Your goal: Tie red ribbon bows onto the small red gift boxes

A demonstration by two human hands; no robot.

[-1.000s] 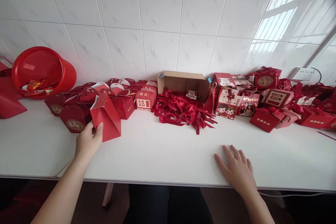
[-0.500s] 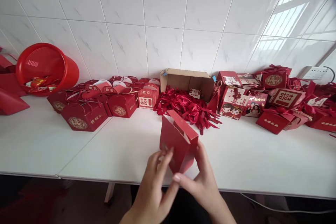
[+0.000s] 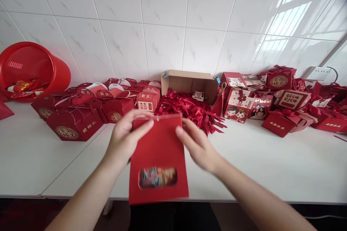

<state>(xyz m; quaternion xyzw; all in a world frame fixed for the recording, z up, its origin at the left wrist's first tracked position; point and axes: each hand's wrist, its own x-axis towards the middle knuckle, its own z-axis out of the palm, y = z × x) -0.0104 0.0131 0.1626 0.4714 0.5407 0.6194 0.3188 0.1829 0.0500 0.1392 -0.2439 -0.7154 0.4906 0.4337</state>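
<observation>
Between my hands is a red paper gift box (image 3: pixel 159 148), standing at the table's front edge with a broad side facing me. A small window low on that side shows packaged contents, blurred by motion. My left hand (image 3: pixel 127 133) grips the upper left corner, thumb on the front and fingers behind. At the upper right edge, my right hand (image 3: pixel 199 142) holds the box with its thumb on the near face and its fingers behind. Just behind the box lies a heap of dark red ribbons (image 3: pixel 187 110), spilling from an open cardboard box (image 3: pixel 189 75).
Several red handled boxes (image 3: pixel 78 124) stand at the left. A red plastic basket (image 3: pixel 59 74) lies on its side there with wrapped items inside. More decorated boxes (image 3: pixel 282 122) crowd the right, near a white power socket (image 3: pixel 318 73). A tiled wall (image 3: pixel 162 0) closes off the back.
The gift box has turned so its windowed broad side faces me and has come nearer. Both hands have moved up from its lower part to its upper edges. The view has shifted slightly right.
</observation>
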